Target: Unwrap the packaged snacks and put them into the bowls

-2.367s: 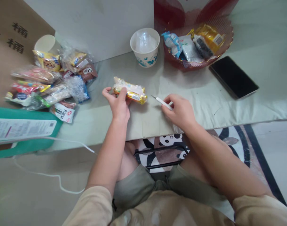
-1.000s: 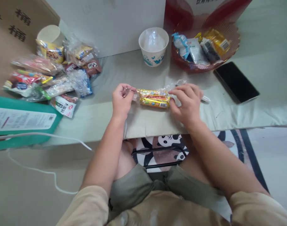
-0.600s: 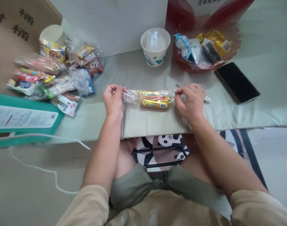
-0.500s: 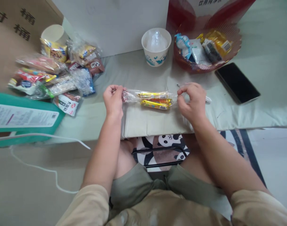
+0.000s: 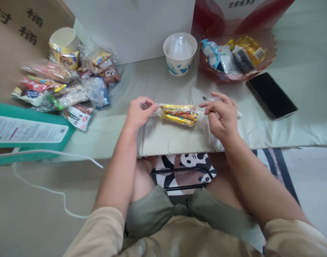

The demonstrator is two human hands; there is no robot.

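The left hand (image 5: 138, 113) and right hand (image 5: 222, 115) have drawn closer together than half a second ago, slackening the clear snack packet (image 5: 179, 113) that was stretched between them; it now bunches low over the table (image 5: 163, 137) near its front edge. Left fingertips pinch the packet's twisted left end; the right thumb and forefinger pinch the right end, other fingers loosely curled. Bare cloth lies open between the packet and the paper cup (image 5: 180, 53) behind it, while a heap of wrapped snacks (image 5: 69, 84) crowds the left side and a red bowl (image 5: 262, 59) and dark phone (image 5: 271, 95) sit to the right. A thin white tool (image 5: 234, 113) is mostly hidden behind the right hand, its kind unclear. The packet's printing is unreadable.
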